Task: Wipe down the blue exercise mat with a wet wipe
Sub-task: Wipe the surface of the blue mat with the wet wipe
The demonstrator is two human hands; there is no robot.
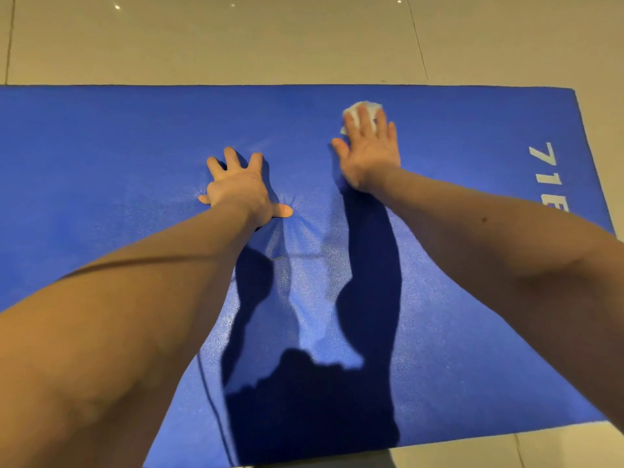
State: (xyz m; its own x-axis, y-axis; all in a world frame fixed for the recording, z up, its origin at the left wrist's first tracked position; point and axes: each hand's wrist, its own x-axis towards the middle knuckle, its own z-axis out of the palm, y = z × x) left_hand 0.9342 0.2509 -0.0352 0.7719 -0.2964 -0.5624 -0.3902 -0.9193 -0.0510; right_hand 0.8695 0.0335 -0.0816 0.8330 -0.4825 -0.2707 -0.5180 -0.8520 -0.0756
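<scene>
The blue exercise mat lies flat on the floor and fills most of the view, with white lettering near its right end. My right hand presses a crumpled white wet wipe onto the mat near the far edge, fingers straight on top of it. The wipe shows only past my fingertips. My left hand rests flat on the mat to the left, fingers spread, holding nothing. The mat is slightly wrinkled just below that hand.
Beige floor tiles lie beyond the mat's far edge and at its right end and near side. My arms and head cast dark shadows over the middle of the mat.
</scene>
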